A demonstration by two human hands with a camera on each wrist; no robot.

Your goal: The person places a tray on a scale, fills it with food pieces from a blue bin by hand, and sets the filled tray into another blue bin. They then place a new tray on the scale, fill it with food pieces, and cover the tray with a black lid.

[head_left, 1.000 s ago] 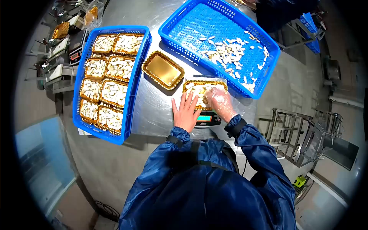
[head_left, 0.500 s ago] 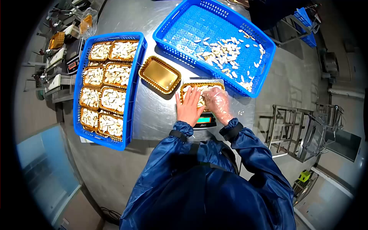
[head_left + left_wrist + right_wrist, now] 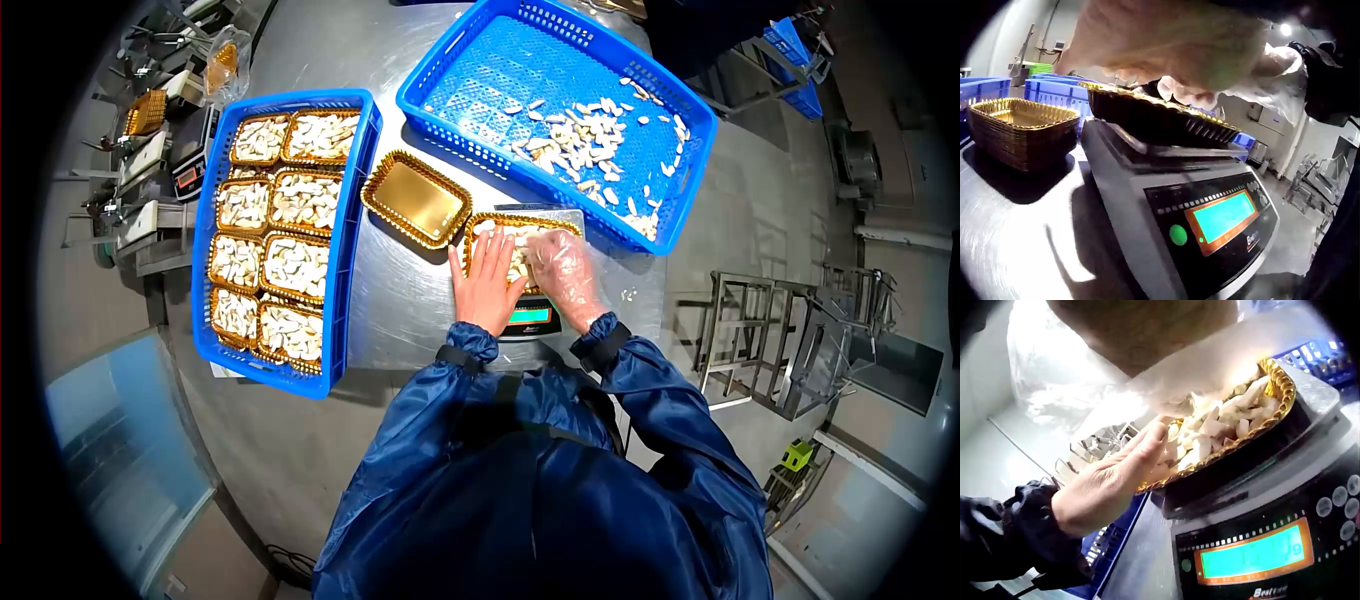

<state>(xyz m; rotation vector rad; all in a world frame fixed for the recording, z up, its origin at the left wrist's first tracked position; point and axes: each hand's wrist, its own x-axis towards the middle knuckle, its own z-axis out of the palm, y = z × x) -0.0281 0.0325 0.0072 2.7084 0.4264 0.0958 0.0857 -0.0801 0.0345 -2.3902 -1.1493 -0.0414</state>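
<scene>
Head view: one metal table (image 3: 395, 322), bearing a blue crate (image 3: 490, 75) of loose pale pieces (image 3: 580, 140) at the far right, a second blue crate (image 3: 349, 250) packed with filled trays (image 3: 300, 232) at the left, and, between them at the near edge, one scale (image 3: 530, 317) beside a stack of gold trays (image 3: 416, 198). On the scale: one gold tray (image 3: 1285, 390), heaped with pale pieces. Left hand (image 3: 485, 285), bare, laid over its left side, fingers straight and slightly apart; right hand (image 3: 563, 275), gloved in clear plastic, fingers bent down over its right side, whether clamped on any piece cannot be told.
</scene>
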